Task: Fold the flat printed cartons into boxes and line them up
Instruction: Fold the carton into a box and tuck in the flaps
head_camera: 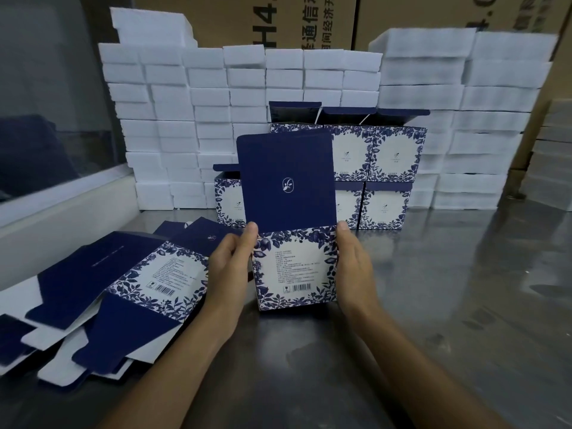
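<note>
A blue-and-white floral carton [294,270] stands upright on the steel table between my hands, its dark blue lid flap [288,181] raised straight up. My left hand [230,267] grips its left edge with the thumb on the front. My right hand [353,264] holds its right edge the same way. A loose pile of flat cartons [102,292] lies at the left. Behind the held carton, several folded boxes [383,178] stand in two stacked rows with their lids up.
White foam blocks [192,119] are stacked in a wall along the back, with brown shipping cartons [325,20] behind them. A white ledge and window [55,193] run along the left. Bare steel table [464,289] spreads to the right.
</note>
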`<action>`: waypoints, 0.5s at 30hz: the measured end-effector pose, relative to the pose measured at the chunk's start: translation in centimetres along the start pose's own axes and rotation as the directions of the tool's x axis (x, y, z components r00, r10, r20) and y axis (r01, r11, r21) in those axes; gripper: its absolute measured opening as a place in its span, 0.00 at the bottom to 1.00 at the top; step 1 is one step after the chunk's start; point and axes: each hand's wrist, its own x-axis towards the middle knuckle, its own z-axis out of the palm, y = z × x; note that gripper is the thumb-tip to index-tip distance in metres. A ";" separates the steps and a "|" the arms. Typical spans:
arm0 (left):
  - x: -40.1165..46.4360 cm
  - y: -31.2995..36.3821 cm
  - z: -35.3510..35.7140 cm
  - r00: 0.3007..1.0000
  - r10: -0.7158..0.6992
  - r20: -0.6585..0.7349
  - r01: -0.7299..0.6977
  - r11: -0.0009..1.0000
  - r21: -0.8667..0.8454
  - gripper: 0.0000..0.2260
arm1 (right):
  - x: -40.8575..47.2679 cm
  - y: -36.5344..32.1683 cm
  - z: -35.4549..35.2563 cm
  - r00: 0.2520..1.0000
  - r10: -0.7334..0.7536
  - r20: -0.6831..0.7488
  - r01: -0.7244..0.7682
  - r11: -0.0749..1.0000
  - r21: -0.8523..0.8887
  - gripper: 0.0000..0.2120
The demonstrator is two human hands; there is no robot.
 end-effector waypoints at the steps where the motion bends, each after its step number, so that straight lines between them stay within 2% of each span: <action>1: 0.0 0.0 0.0 1.000 0.004 -0.006 -0.004 1.000 0.005 0.35 | -0.1 -0.1 -0.1 1.000 -0.016 -0.010 0.016 1.000 -0.005 0.39; 4: 0.0 -0.3 -0.1 0.999 0.043 -0.011 -0.042 0.998 0.041 0.34 | -0.3 -0.5 -0.1 0.993 -0.102 -0.054 0.102 0.995 -0.008 0.36; 5: 0.0 -0.5 -0.1 0.998 0.059 -0.011 -0.058 0.996 0.060 0.31 | -0.3 -0.6 -0.1 0.989 -0.132 -0.072 0.131 0.991 -0.008 0.33; 8: 0.0 -0.8 0.0 0.991 0.137 -0.008 -0.134 0.980 0.149 0.11 | -0.2 -0.5 -0.2 0.981 -0.169 -0.091 0.169 0.986 -0.001 0.26; 9: 0.0 -0.7 0.0 0.988 0.157 -0.006 -0.154 0.975 0.162 0.08 | -0.1 -0.5 -0.3 0.982 -0.167 -0.092 0.167 0.986 0.000 0.22; 10: -0.1 -0.6 0.1 0.985 0.172 -0.003 -0.169 0.972 0.162 0.07 | -0.1 -0.5 -0.3 0.983 -0.162 -0.091 0.163 0.987 -0.001 0.20; 15: -0.2 -0.2 0.3 0.982 0.189 -0.024 -0.184 0.973 0.142 0.16 | 0.2 -0.4 -0.5 0.983 -0.147 -0.109 0.150 0.988 0.021 0.13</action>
